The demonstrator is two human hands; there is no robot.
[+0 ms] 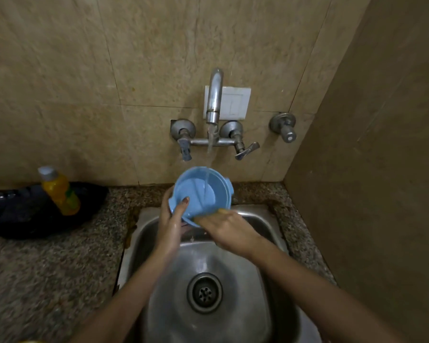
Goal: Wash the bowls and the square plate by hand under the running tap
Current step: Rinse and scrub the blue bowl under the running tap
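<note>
A light blue bowl (200,191) with small side handles is held tilted over the steel sink (263,216), its inside facing me. Water from the tap (214,100) runs into it. My left hand (170,224) grips the bowl's left rim, thumb inside the bowl. My right hand (229,231) holds the bowl's lower edge from the underside, fingers hidden behind it. No square plate or other bowl is in view.
A yellow bottle (60,191) stands on a black tray (13,214) on the speckled stone counter (47,268) at the left. Two tap handles (243,149) stick out of the tiled wall. A brown wall (382,169) closes the right side. The sink drain (204,293) lies below.
</note>
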